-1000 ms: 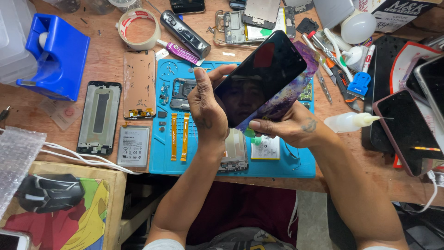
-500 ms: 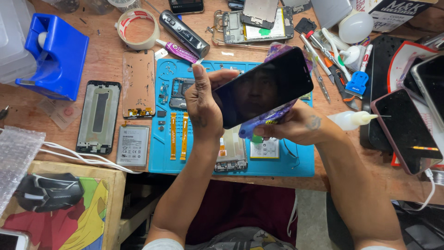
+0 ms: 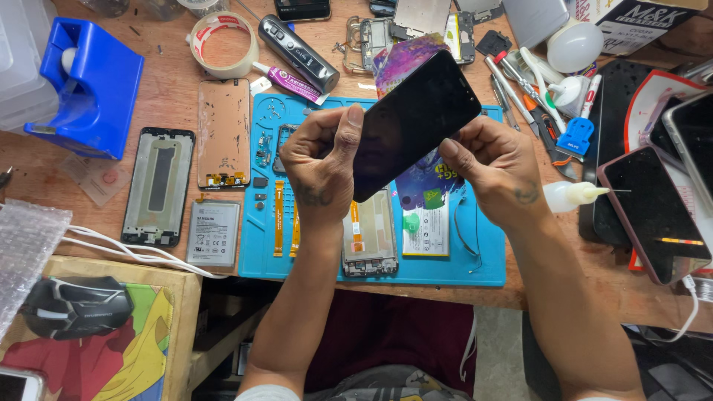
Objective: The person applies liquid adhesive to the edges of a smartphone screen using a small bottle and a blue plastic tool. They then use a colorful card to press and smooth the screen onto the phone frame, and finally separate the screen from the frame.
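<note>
A black phone screen panel (image 3: 413, 119) is held tilted above the blue work mat (image 3: 475, 260). My left hand (image 3: 321, 162) grips its lower left edge with the thumb along the side. My right hand (image 3: 496, 165) holds its right edge. A purple patterned film (image 3: 405, 56) sticks out behind the panel's top. Under the hands on the mat lie a phone frame (image 3: 370, 236), orange flex cables (image 3: 279, 217) and a battery with a colourful sticker (image 3: 426, 223).
A blue tape dispenser (image 3: 89, 82) and tape roll (image 3: 221, 41) sit at the back left. A phone mid-frame (image 3: 159, 186), a copper back plate (image 3: 223, 132) and a battery (image 3: 214, 232) lie left of the mat. Tools, a glue bottle (image 3: 575, 194) and phones (image 3: 652, 214) crowd the right.
Both hands have shifted grip on the screen panel. The right hand moved from beneath it to its right edge, and the panel now stands steeper, with the purple film behind its top.
</note>
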